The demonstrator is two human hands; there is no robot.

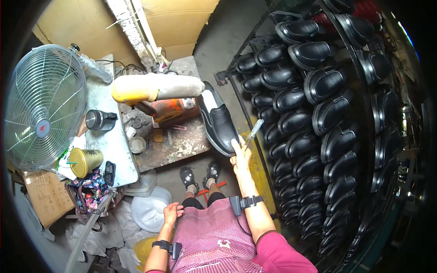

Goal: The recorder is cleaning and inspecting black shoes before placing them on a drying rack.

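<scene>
A black slip-on shoe [220, 122] with a pale insole is held at its toe by my right hand [241, 157]. Its heel end is at the grey tip of a thick yellow-and-grey machine arm [157, 88]; whether they touch I cannot tell. From the same hand juts a thin tool with a whitish, crusted end [256, 129], along the shoe's right side. My left hand [172, 213] hangs low by my lap, beside the checked apron [205, 227]. Its fingers are loosely bent and apart, with nothing visible in them.
A tall rack [246, 107] with many black shoes [339, 109] stands close on my right. On the left are a large fan [43, 109], a dark mug [99, 120] and a lidded tumbler [85, 162]. A worn bench [182, 145] lies ahead, with a white tub [150, 211] below.
</scene>
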